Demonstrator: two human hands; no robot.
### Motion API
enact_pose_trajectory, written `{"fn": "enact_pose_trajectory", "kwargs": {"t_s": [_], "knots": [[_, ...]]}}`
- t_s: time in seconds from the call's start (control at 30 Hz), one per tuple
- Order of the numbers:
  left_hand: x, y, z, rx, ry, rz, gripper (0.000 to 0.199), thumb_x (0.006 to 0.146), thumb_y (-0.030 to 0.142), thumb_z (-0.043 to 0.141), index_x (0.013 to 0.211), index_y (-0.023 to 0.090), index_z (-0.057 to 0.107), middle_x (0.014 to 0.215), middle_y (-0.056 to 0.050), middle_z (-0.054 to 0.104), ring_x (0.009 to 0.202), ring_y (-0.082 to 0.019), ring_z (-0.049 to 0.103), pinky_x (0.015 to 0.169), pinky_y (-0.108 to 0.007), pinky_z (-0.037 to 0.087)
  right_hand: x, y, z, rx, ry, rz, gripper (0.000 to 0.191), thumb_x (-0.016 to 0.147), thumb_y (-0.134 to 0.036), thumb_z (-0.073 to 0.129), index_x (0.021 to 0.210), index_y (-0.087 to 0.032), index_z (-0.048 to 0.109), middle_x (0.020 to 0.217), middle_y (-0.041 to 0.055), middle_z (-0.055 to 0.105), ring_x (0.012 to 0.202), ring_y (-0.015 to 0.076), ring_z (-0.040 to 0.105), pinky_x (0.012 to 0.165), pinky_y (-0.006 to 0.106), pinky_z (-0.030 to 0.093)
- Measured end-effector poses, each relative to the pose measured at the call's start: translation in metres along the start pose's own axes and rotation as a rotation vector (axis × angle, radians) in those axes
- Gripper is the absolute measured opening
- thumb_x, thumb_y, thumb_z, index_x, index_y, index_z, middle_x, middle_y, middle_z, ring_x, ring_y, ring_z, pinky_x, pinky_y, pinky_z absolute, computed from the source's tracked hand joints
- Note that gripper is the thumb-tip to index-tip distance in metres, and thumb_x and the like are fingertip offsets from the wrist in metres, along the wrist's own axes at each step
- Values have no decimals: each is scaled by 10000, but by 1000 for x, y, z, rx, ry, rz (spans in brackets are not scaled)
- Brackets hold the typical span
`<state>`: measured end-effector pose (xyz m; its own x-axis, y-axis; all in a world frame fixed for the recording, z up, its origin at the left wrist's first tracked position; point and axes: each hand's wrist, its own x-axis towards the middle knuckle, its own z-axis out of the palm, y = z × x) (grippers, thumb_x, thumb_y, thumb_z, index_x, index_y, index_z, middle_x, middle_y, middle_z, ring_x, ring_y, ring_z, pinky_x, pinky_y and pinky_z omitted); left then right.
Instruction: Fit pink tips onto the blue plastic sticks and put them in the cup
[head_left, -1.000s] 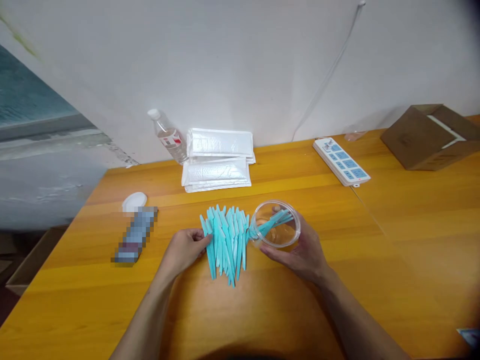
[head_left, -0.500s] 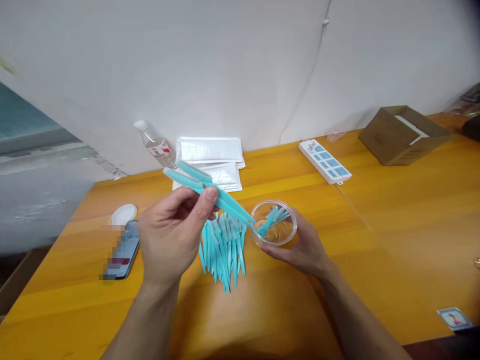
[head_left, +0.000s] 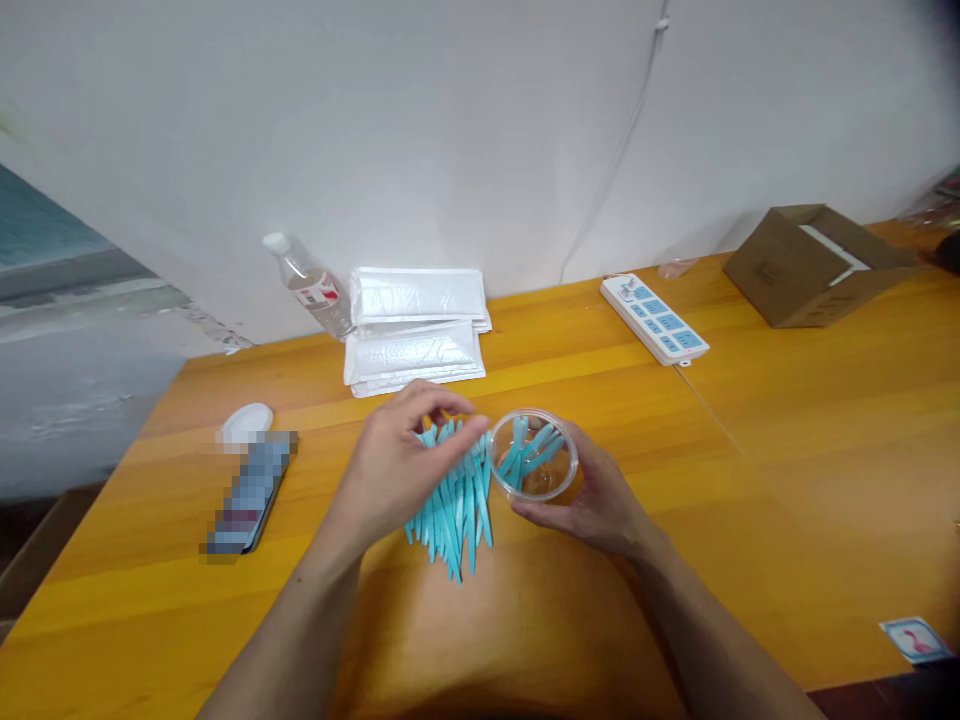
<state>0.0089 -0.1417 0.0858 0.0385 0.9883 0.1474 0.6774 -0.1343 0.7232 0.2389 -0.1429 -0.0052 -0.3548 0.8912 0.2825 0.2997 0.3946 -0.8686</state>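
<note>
My right hand [head_left: 600, 500] is wrapped round a clear plastic jar [head_left: 553, 497], which is tilted so that its round mouth faces me. Inside the jar lean several turquoise eyebrow razors [head_left: 517, 460]. My left hand [head_left: 405, 460] hovers over the upper part of a pile of the same razors [head_left: 454, 520] on the table. Its thumb and fingers are apart, with nothing seen between them, and the thumb tip is close to the jar's left rim. The hand hides part of the pile.
Behind the pile lie silvery padded envelopes [head_left: 416, 350] beside a plastic bottle [head_left: 315, 295]. A phone [head_left: 251, 500] and a white lid [head_left: 249, 422] are at left. A power strip [head_left: 654, 320] and an open cardboard box [head_left: 795, 275] stand at right on the wooden table [head_left: 787, 480].
The razors that my left hand held are now in the jar, and that hand has opened and come down over the pile. My right hand has shifted the jar slightly left.
</note>
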Motion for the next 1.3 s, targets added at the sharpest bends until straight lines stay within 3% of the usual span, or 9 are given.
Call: {"fn": "enact_pose_trajectory", "kwargs": {"t_s": [0.1, 0.23, 0.33, 0.6, 0.73, 0.83, 1.0, 1.13, 1.3], "knots": [[-17, -49, -18, 177, 142, -327, 388, 862, 564, 561, 777, 202, 672, 691, -6, 658, 639, -165, 579, 591, -257, 390, -1, 2, 2, -16, 16, -9, 771, 704, -389, 829, 1376, -299, 462, 1348, 72, 593, 1234, 289, 573, 1054, 458, 474], [-39, -107, -18, 479, -52, -585, 453, 772, 640, 575, 661, 214, 685, 664, -53, 698, 647, -232, 617, 551, -276, 313, -1, 5, 3, 0, -6, 9, 755, 711, -390, 823, 1370, -285, 468, 1358, 89, 586, 1244, 298, 569, 1057, 476, 476], [-42, -121, -9, 475, -135, -622, 394, 755, 585, 583, 648, 223, 697, 686, -61, 712, 672, -242, 627, 561, -277, 315, -1, 6, 3, -4, -11, 12, 772, 699, -393, 832, 1371, -283, 467, 1362, 83, 587, 1252, 295, 566, 1071, 473, 465], [-37, -108, -24, 249, -147, -610, 222, 740, 368, 625, 611, 188, 646, 543, 14, 589, 539, -154, 546, 514, -250, 334, 0, 6, 2, 6, -20, 2, 772, 693, -391, 834, 1370, -288, 478, 1360, 78, 592, 1251, 296, 567, 1062, 473, 471], [-37, -39, -32, -154, 262, -279, 185, 829, 382, 658, 841, 199, 682, 702, 13, 671, 592, -133, 596, 569, -252, 474, 1, 4, 1, 13, -32, 2, 766, 700, -386, 830, 1373, -298, 476, 1363, 75, 588, 1257, 296, 562, 1068, 475, 466], [-27, 17, -17, -235, 533, 65, 129, 870, 326, 658, 970, 247, 682, 798, 4, 689, 687, -150, 629, 683, -305, 546, 1, 1, 1, 20, -30, 8, 778, 695, -377, 833, 1379, -300, 470, 1364, 68, 589, 1256, 292, 563, 1080, 470, 458], [-4, 35, 18, 62, 164, 387, 60, 847, 243, 670, 881, 231, 719, 945, -52, 685, 926, -202, 628, 854, -376, 512, 2, -1, 0, 51, -54, 17, 756, 715, -396, 816, 1381, -309, 469, 1333, 52, 613, 1202, 276, 607, 1030, 435, 504], [-7, 3, 10, 156, 134, 272, 181, 839, 302, 689, 1008, 249, 728, 1072, -64, 675, 1028, -224, 606, 942, -395, 451, 3, 0, -1, 13, -39, -10, 772, 708, -398, 821, 1385, -312, 460, 1343, 52, 606, 1213, 279, 599, 1042, 434, 491], [-35, -55, -9, 293, 105, -286, 329, 864, 512, 585, 763, 219, 695, 749, -24, 705, 695, -193, 621, 646, -292, 420, 3, 2, 0, 2, -44, 2, 747, 708, -387, 822, 1363, -307, 472, 1347, 61, 601, 1234, 288, 580, 1051, 450, 481]]}}
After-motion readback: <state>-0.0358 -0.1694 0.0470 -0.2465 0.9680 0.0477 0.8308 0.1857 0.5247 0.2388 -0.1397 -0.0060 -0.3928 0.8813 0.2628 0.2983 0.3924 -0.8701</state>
